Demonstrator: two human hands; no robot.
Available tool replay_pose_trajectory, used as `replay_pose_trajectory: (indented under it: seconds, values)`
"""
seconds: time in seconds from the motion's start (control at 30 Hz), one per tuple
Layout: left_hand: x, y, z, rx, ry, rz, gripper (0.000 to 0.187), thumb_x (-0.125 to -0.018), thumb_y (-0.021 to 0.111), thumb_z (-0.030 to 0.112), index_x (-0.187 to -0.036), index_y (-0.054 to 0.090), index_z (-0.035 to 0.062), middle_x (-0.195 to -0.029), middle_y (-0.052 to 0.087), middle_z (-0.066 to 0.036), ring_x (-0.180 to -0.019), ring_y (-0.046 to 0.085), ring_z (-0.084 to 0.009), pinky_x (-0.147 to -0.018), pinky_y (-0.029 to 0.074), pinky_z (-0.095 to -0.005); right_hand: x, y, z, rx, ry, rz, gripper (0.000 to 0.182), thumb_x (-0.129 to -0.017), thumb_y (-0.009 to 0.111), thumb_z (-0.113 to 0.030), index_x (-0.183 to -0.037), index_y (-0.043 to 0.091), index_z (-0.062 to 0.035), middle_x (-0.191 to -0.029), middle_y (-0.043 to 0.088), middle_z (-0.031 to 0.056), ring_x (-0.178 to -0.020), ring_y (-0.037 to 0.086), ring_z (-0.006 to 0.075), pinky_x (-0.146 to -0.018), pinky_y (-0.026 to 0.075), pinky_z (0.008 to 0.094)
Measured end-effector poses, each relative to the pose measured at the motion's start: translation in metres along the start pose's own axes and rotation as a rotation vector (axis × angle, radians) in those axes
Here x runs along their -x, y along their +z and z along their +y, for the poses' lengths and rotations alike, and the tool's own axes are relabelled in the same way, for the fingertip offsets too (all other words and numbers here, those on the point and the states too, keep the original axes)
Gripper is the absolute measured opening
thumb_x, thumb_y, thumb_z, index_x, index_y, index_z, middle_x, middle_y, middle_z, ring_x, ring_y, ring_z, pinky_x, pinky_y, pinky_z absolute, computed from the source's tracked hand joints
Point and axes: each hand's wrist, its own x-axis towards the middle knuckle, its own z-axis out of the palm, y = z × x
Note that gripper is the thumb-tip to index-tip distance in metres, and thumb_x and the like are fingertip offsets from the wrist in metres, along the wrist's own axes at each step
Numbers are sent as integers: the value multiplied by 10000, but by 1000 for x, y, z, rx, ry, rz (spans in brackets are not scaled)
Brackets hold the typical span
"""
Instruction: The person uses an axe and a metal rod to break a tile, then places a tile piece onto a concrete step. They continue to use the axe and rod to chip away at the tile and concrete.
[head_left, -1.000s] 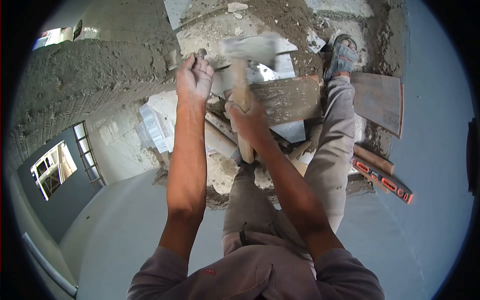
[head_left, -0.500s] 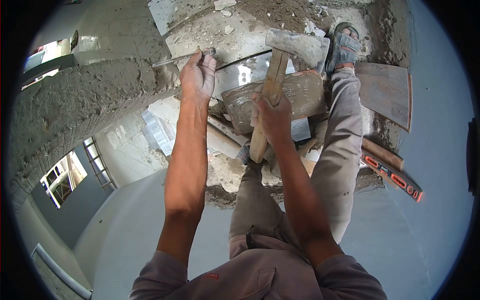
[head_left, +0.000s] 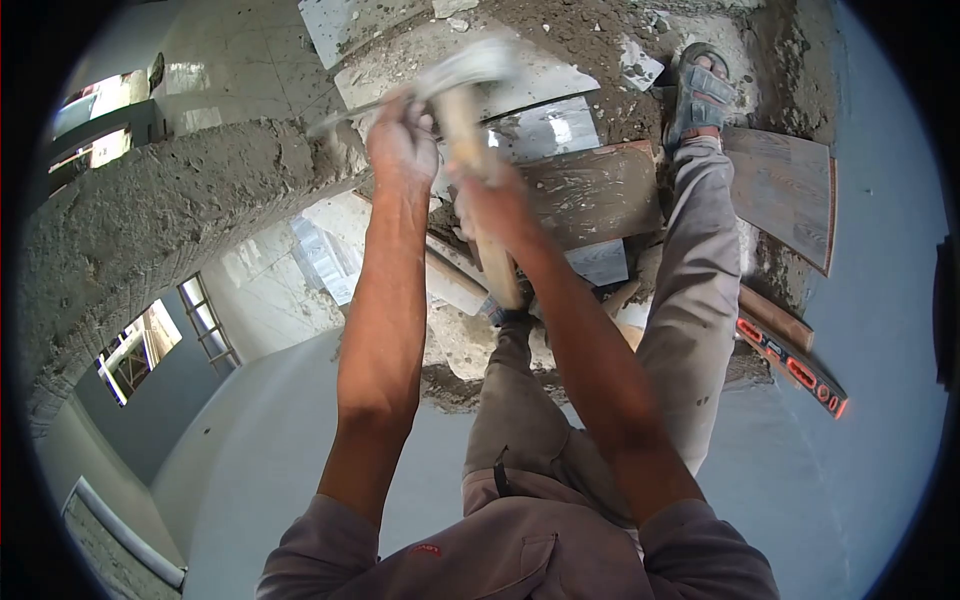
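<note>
My left hand [head_left: 403, 145] is closed around a thin metal chisel [head_left: 342, 120], whose tip points left at the rough edge of a broken masonry wall [head_left: 200, 175]. In my right hand [head_left: 495, 210] is the wooden handle of a hammer [head_left: 463, 125]. Motion smears the hammer head [head_left: 470, 66], which is at the back end of the chisel beside my left hand. Blur hides whether head and chisel touch. A mortar-smeared tile [head_left: 590, 195] lies below and to the right of the hammer.
A spirit level [head_left: 790, 366] lies at the right near a wood-look tile [head_left: 780, 195]. Broken tile pieces [head_left: 600, 262] and dirt [head_left: 560, 40] cover the floor. My sandaled foot [head_left: 700, 90] stands among the rubble. A ladder [head_left: 207, 320] shows at the left.
The hammer has swung left from above the mortar-smeared tile to the chisel's end, my right hand moving with it. My left hand keeps the chisel at the wall edge.
</note>
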Motion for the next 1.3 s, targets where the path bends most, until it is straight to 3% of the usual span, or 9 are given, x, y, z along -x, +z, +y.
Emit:
replay_pose_trajectory:
  seconds: [0.13,0.2,0.3,0.73,0.8,1.07,1.2,1.27,1.3]
  values:
    - [-37,-63,19,65,15,-87,94,-827,431,34,-905,479,12,-719,540,-74,-601,489,-112,-593,429,-257,2,-1,9,331,-195,-74,251,-802,506,-260,-881,487,-22,-613,521,84,-560,556,166,-531,453,289]
    - [-5,-46,13,17,-42,-35,104,-832,439,50,-924,473,14,-729,551,-76,-604,488,-112,-586,428,-256,21,0,-7,9,-149,358,290,-801,517,-286,-918,453,-29,-586,513,81,-497,542,173,-449,437,288]
    - [37,-29,-4,-8,-95,-46,125,-838,455,76,-943,468,11,-767,569,-88,-613,496,-118,-576,434,-254,33,-20,-41,-557,-159,393,410,-765,574,-375,-949,415,-45,-546,465,51,-400,490,147,-353,405,260]
    - [41,-46,-12,-40,-9,11,94,-857,407,41,-929,425,-16,-894,552,-142,-697,536,-163,-635,489,-254,41,-27,35,-334,-236,390,390,-773,573,-371,-933,433,-45,-574,484,39,-417,462,104,-351,376,228]
    - [39,-45,-19,-52,12,23,88,-857,408,43,-926,419,-10,-895,551,-141,-703,536,-166,-639,489,-261,53,-29,18,-515,-96,313,383,-777,571,-362,-940,437,-42,-575,476,36,-422,458,108,-355,373,225]
    - [6,-33,-24,-151,-5,18,110,-864,423,106,-925,462,23,-905,548,-106,-777,542,-195,-703,471,-292,48,-40,9,-569,-191,396,366,-786,565,-348,-922,430,-37,-548,463,51,-393,451,124,-340,368,244]
    - [3,-26,-19,-138,9,99,106,-850,462,120,-876,482,19,-830,555,-98,-633,543,-169,-571,481,-263,30,-8,35,-816,-158,513,287,-798,561,-265,-903,433,-30,-526,463,60,-387,463,141,-340,377,260]
    - [0,-27,-15,-217,-16,114,100,-845,473,121,-844,508,28,-790,559,-85,-620,538,-159,-551,467,-244,18,28,59,-624,-335,305,241,-807,544,-200,-929,447,-16,-525,458,43,-391,459,125,-344,384,258]
    - [-2,-29,-17,-217,-14,107,100,-845,473,121,-844,508,28,-790,559,-85,-620,538,-159,-551,467,-244,12,36,71,-109,-210,174,262,-811,533,-179,-980,439,-2,-512,438,26,-388,446,109,-338,384,256]
